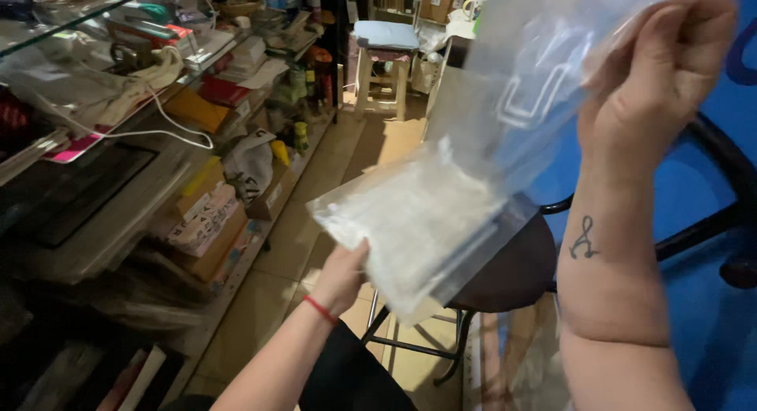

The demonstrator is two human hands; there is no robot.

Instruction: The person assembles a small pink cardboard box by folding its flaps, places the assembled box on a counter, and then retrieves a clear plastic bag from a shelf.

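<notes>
We hold a large clear plastic bag (512, 104) up on the right, and its thin film drapes limply down toward the middle; we judge it nearly weightless, soft and slippery, best gripped at its top edge where the film bunches. Lower and nearer, a flat stack of clear plastic sleeves (410, 222) looks floppy and apt to slide apart, so we judge a hold from beneath near one edge suits it. Our right hand (662, 64) has its fingers clenched on the bag's upper end. Our left hand (341, 275) cups the stack from below, its fingertips hidden. Behind stand a dark round stool (512, 273) and cluttered shelves (158, 143) at left.
</notes>
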